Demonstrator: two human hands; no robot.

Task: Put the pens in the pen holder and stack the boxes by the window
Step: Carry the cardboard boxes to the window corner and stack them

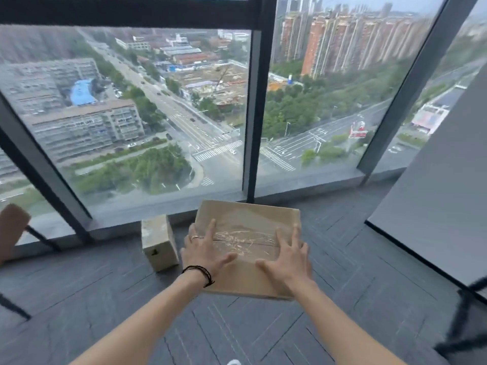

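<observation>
A large flat cardboard box [245, 219], sealed with clear tape, lies on the dark floor close to the window. My left hand [204, 250] rests flat on its left part, fingers spread, with a ring and a black wrist cord. My right hand [288, 255] lies flat on its right part, fingers apart. Neither hand grips an edge. A smaller cardboard box [158, 242] stands on the floor just left of the large one, near the window sill. No pens or pen holder are in view.
Floor-to-ceiling window [163, 114] with dark frames runs across the back. A grey slanted panel [437, 206] stands at the right. A brown padded object on black legs [11, 230] sits at the far left. Dark herringbone floor [237, 330] lies in front.
</observation>
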